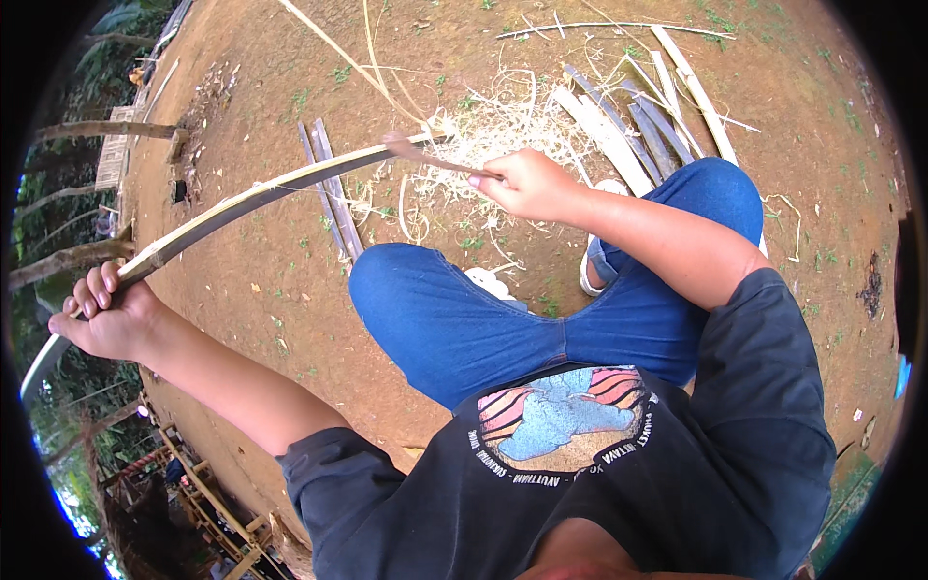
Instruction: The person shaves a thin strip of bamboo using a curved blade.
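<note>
My left hand [114, 314] is wrapped round a long split bamboo strip [261, 195], dark on one side and pale along its edge. From that fist the strip runs up and to the right, its far end near a heap of pale shavings [512, 126]. In front of my knees, my right hand [534, 186] is closed on a slim brown knife [435, 159]. Its blade points left and its wider end lies across the strip near the far end. The blade is a little blurred, and my fingers hide most of the handle.
Several split bamboo pieces [609, 135] lie on the dirt ground ahead on the right. Two dark strips [332, 188] lie beyond my left knee [406, 290]. Thin peeled slivers [338, 48] stretch out ahead. Wooden posts [106, 129] and plants stand at the far left.
</note>
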Motion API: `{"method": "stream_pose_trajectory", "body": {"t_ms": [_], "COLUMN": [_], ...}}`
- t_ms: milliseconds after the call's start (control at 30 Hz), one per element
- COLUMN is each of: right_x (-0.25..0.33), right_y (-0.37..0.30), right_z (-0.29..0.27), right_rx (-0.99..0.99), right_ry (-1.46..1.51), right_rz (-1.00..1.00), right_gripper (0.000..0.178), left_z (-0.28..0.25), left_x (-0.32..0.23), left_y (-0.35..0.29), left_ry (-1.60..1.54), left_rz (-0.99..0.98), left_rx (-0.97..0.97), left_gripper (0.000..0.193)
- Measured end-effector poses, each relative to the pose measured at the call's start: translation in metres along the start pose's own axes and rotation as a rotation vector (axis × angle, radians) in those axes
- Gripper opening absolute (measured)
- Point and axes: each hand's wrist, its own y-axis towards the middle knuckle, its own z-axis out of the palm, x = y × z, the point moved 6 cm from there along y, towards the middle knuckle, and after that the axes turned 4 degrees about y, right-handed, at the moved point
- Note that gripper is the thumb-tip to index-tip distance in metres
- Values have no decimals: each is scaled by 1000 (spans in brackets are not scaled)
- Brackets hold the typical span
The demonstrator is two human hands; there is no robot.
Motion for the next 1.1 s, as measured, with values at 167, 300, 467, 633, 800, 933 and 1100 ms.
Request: {"method": "stream_pose_trajectory", "body": {"t_ms": [167, 300, 467, 633, 800, 933, 1100], "right_x": [-11, -67, -77, -50, 16, -35, -42], "right_y": [10, 27, 27, 28, 3, 17, 23], "right_z": [1, -23, 1, -12, -7, -35, -18], "right_rx": [-74, -112, -14, -79, -180, -147, -215], "right_ry": [-66, -110, 739, 229, -11, -97, 186], "right_rz": [-183, 62, 463, 265, -257, 180, 126], "right_gripper": [31, 34, 40, 36, 18, 20, 32], "left_z": [-16, -14, -17, -7, -5, 0, -7], "left_x": [-20, -28, -30, -21, -25, -38, -34], "left_y": [14, 23, 29, 29, 33, 44, 48], "left_ry": [-6, -10, -81, -126, -18, -55, -29], "left_rz": [-13, 33, 42, 27, 57, 68, 102], "left_rx": [-34, -31, -2, 37, -51, -7, -70], "left_gripper": [45, 46, 52, 53, 52, 49, 48]}}
